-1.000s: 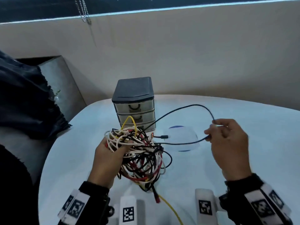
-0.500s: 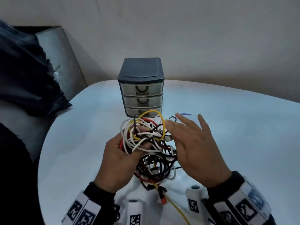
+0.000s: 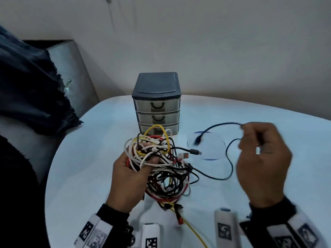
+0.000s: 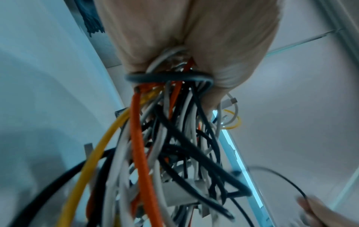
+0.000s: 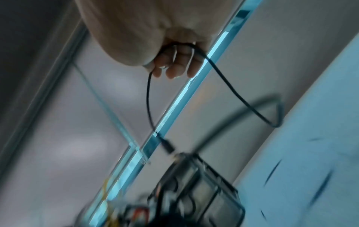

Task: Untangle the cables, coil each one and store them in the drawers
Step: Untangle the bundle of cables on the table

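Note:
My left hand (image 3: 132,169) grips a tangled bundle of white, black, red and yellow cables (image 3: 161,165) above the white table; the left wrist view shows that bundle (image 4: 165,145) hanging from my fist. My right hand (image 3: 261,158), to the right of the bundle, pinches a thin black cable (image 3: 222,126) that loops away from the tangle; its plug (image 3: 197,140) dangles free. In the right wrist view this black cable (image 5: 229,86) runs through my curled fingers (image 5: 174,64). A small three-drawer unit (image 3: 156,102) with a dark lid stands behind the bundle, all drawers closed.
The round white table (image 3: 86,158) carries a white disc with a blue rim (image 3: 213,147) under the black cable. A yellow cable end (image 3: 193,231) trails toward the near edge. A grey chair with dark cloth (image 3: 35,83) stands at the left, close to the wall.
My right hand has left the bundle and moved right, drawing the black cable out from the tangle. The left hand keeps its grip on the bundle.

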Demonstrator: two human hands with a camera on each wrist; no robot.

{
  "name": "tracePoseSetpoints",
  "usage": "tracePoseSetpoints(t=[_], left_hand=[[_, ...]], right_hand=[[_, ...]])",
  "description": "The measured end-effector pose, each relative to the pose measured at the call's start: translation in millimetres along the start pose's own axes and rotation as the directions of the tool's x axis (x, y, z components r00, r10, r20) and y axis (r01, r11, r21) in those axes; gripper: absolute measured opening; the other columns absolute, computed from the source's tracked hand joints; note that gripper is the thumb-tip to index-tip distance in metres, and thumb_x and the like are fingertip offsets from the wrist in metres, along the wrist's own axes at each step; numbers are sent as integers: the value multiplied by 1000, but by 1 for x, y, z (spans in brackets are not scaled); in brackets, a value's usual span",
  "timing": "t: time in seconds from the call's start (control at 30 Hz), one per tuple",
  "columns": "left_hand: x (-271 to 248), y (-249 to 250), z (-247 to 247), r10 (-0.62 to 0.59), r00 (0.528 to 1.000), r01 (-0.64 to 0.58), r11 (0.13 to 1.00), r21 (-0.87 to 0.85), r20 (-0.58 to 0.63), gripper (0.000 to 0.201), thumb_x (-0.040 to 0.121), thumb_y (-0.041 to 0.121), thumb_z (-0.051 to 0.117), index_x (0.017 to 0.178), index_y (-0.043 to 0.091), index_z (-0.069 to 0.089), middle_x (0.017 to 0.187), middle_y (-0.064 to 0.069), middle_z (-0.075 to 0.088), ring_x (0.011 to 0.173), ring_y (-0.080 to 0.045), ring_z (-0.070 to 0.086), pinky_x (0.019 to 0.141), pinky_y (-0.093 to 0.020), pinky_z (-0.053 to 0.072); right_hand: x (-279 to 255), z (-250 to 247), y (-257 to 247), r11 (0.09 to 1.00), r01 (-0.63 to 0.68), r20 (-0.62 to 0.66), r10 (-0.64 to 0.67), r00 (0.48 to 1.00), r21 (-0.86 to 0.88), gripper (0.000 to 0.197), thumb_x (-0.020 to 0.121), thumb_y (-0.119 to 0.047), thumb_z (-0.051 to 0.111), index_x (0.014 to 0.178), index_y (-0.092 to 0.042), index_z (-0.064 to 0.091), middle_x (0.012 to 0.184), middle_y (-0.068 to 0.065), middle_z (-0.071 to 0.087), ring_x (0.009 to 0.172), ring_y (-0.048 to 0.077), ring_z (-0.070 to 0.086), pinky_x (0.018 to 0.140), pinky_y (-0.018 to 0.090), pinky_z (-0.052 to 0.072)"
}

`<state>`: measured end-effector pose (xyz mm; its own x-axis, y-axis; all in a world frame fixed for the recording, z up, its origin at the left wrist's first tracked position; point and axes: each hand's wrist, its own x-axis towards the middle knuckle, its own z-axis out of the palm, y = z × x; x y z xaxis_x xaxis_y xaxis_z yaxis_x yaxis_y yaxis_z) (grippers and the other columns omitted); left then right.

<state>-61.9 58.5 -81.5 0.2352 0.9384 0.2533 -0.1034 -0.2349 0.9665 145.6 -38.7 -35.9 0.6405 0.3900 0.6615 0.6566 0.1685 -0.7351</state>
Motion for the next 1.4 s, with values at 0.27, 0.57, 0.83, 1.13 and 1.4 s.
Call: tracePoseSetpoints(t=[0.27, 0.57, 0.83, 1.13, 1.4], left_hand=[[7, 0, -18, -73, 997, 64, 971, -232, -34, 67, 47, 43, 95, 105, 19, 71, 104, -13, 74, 99, -34, 70, 85, -45, 58], [6, 1, -9, -71, 997, 57, 962, -266, -41, 44, 59, 26, 93, 98, 27, 74, 103, -9, 74, 101, -33, 69, 93, -53, 52], [11, -5, -17, -126, 981, 78, 954, -291, -150, 40, 61, 19, 89, 98, 22, 74, 103, -11, 74, 104, -37, 68, 86, -43, 55], [7, -4, -9, -80, 991, 51, 965, -256, -103, 32, 68, 11, 75, 99, 21, 72, 100, -10, 75, 98, -31, 70, 84, -42, 56], [2, -4, -4, -68, 996, 52, 975, -217, -66, 35, 68, 13, 85, 101, 18, 72, 98, -8, 75, 95, -27, 72, 76, -28, 57]], right_hand=[[21, -19, 52, 909, -350, 49, 369, 928, -228, 17, 93, -18, 61, 76, -20, 62, 72, 5, 68, 59, 16, 57, 57, 21, 44], [-10, 3, 9, 971, 49, 498, 78, 864, -236, 30, 96, -49, 48, 104, -34, 71, 114, -24, 67, 114, -3, 55, 111, 27, 26], [-2, -4, 4, 975, -218, 624, 149, 767, 35, 19, 89, -12, 68, 84, -28, 76, 74, -13, 72, 67, 7, 65, 63, 12, 47], [-12, 7, 1, 996, -79, 573, 49, 818, 29, 14, 88, -18, 71, 80, -30, 74, 74, -13, 68, 68, 16, 63, 62, 28, 49], [-20, 12, -8, 994, 34, 620, 41, 783, -108, 18, 85, -50, 66, 77, -35, 72, 59, -4, 53, 58, 14, 51, 55, 24, 39]])
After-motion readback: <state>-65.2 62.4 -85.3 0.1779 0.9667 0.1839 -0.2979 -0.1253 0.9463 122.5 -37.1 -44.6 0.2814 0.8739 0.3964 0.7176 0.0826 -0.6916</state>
